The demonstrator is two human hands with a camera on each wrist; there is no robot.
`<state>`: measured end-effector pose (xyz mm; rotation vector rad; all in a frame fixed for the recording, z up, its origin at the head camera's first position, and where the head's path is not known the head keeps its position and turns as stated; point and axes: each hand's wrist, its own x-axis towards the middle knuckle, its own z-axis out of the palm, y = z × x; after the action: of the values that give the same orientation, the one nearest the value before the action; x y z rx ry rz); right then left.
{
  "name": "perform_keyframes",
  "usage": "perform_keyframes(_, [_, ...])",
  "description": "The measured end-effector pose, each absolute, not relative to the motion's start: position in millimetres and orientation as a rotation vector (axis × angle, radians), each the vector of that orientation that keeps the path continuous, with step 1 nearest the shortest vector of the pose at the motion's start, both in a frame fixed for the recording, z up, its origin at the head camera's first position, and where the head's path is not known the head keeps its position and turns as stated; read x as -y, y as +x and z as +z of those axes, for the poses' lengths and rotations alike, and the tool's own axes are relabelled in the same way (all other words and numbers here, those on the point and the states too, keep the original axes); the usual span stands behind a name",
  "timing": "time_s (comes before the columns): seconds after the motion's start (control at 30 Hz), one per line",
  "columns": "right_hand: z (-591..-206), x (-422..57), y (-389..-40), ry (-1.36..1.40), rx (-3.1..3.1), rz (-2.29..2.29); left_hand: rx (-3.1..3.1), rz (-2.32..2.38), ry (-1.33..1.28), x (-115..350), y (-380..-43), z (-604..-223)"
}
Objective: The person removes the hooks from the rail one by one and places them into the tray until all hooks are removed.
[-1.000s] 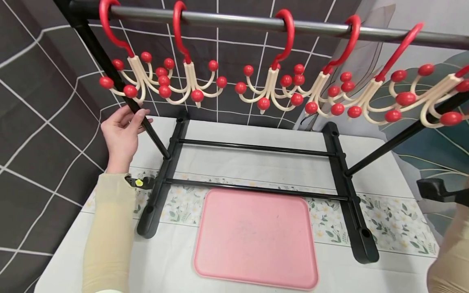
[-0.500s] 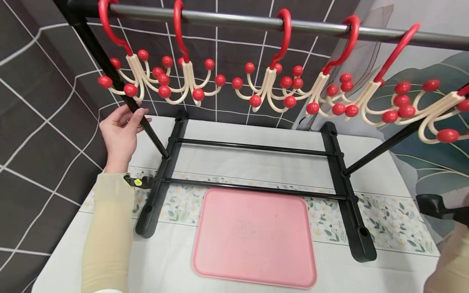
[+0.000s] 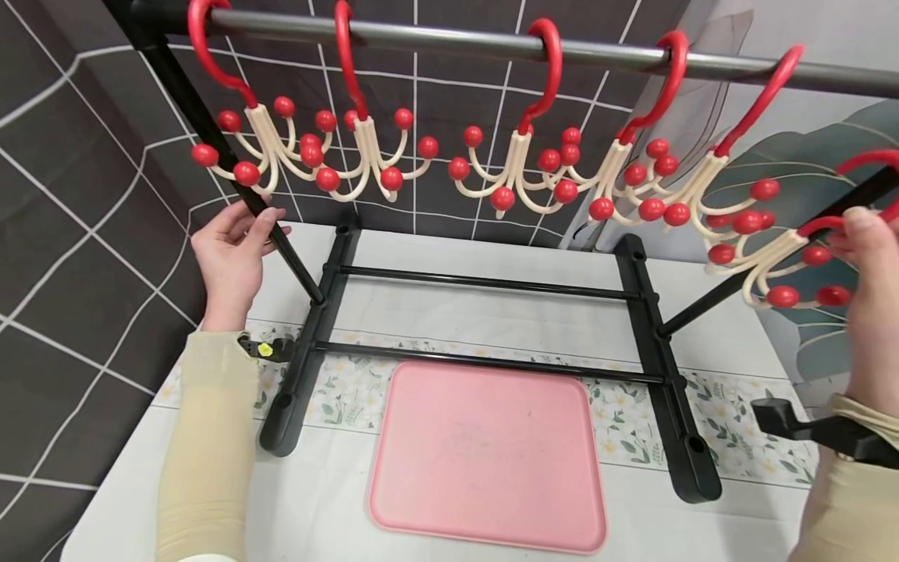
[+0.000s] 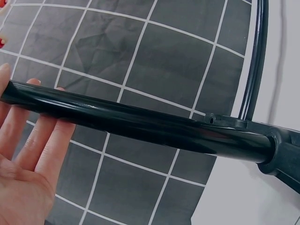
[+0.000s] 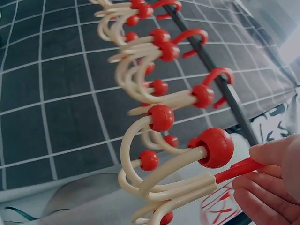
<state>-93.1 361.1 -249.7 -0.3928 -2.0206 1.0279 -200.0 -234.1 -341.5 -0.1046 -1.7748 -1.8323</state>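
In the head view my left hand (image 3: 230, 254) holds the left black post (image 3: 295, 261) of a clothes rack, thumb on one side and fingers on the other. The left wrist view has the fingers (image 4: 49, 145) reaching behind that post. At the right edge, my right hand (image 3: 874, 304) pinches the red stem of a multi-arm hook hanger (image 3: 778, 248), cream with red ball tips. Its red hook is below the rail (image 3: 449, 37), apart from it; the right wrist view shows thumb and fingers around the stem. Several matching hangers (image 3: 520, 160) hang from the rail.
A pink tray (image 3: 488, 460) lies on the white table (image 3: 316, 499) in front of the rack's lower bars (image 3: 492, 361). Black feet (image 3: 674, 390) stand at both sides. A dark wall with white grid lines (image 3: 91, 281) rises at the left and back.
My right hand has come into view at the right, and the hanger there has moved left and down with it. The hanging hangers sway slightly. My left hand stays on the post.
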Motion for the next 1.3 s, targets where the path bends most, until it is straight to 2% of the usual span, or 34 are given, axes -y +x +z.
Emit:
perform_keyframes(0.1, [-251, -341, -82, -0.485, 2.0, 1.101, 1.776, -1.828, -0.112, 234, -200, -342])
perform_keyframes(0.2, [-268, -338, -81, -0.468, 1.98, 1.084, 1.771, -1.83, -0.134, 235, -201, -343])
perform_keyframes(0.43, [-317, -316, -80, -0.25, 2.059, 1.09, 1.747, -1.844, -0.174, 236, -203, -345])
perform_keyframes(0.8, [-367, -254, -76, 0.063, 2.208, 1.363, 1.735, -1.851, -0.176, 235, -202, -344])
perform_keyframes(1.3, [-397, -173, -66, 0.412, 2.244, 1.832, 1.712, -1.881, -0.195, 236, -204, -345])
